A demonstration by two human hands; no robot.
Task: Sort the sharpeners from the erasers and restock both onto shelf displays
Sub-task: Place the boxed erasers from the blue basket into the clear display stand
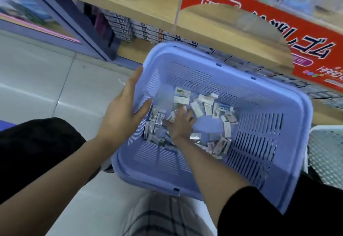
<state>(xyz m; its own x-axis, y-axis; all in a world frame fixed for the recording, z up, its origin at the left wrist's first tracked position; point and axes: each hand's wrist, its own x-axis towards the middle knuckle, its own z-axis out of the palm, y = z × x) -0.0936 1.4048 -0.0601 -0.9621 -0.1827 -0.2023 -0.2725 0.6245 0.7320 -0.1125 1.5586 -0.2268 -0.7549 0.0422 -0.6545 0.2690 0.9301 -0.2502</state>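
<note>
Lilac plastic basket (185,50), slotted, sits before a wooden shelf (213,29). My left grip (126,109) clasps its left rim, thumb inside. My right grip (180,124) is down among small wrapped packets (199,107) strewn over the basket's floor. It is blurred, so I cannot tell if it holds one. Best to steady the basket, pinch one packet and check its kind.

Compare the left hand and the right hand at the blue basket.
Place: the left hand sits on the left wall of the blue basket, while the right hand reaches down inside to its floor. Contact: the left hand pinches that wall, thumb inside and fingers outside; the right hand's fingers lie over the small packets, and blur hides whether it holds one. Both are bare and at the same basket.
</note>
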